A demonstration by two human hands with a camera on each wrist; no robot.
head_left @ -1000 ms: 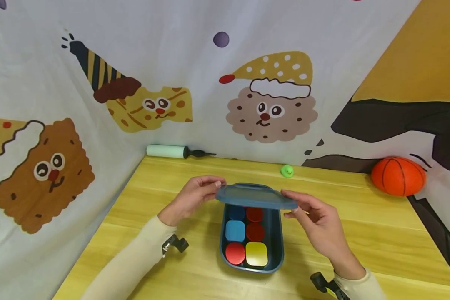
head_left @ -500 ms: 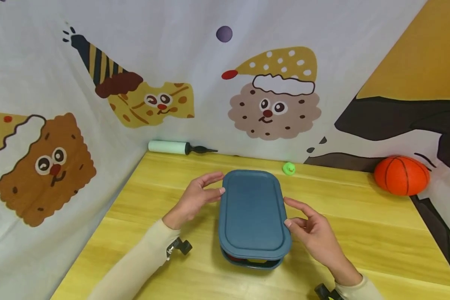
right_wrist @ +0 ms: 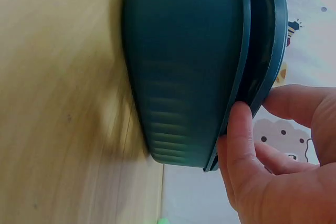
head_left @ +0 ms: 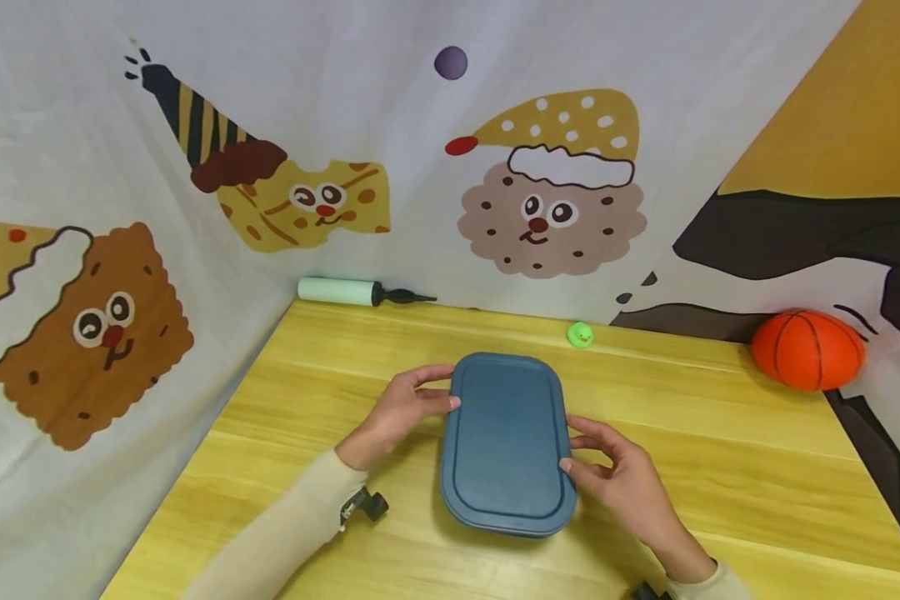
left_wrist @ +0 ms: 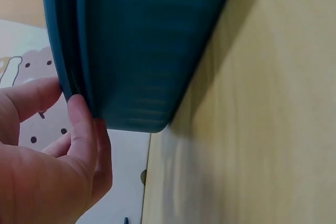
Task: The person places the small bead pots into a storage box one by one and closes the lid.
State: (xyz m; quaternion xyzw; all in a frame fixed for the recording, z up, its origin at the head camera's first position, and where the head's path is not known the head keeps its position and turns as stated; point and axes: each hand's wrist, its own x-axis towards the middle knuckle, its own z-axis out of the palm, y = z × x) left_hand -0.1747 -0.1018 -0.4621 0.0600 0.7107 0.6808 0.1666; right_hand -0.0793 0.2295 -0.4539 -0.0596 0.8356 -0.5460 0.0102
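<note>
A blue rectangular lid with rounded corners lies over a dark blue box on the table, hiding what is inside. My left hand pinches the lid's left edge near its far corner, thumb on the lid and fingers by the rim below. On the opposite long side, my right hand pinches the lid's edge between thumb and fingers. A narrow dark gap shows between lid and box rim in the right wrist view, and the lid is slightly tilted there.
At the back of the wooden table lie a pale green hand pump and a small green rubber duck. An orange ball with basketball lines sits at the back right. Printed cloth hangs behind and on the left.
The lid was tilted up at the box's far end with red, blue and yellow pieces visible inside. Both hands have brought it down and toward me, and it now covers the box.
</note>
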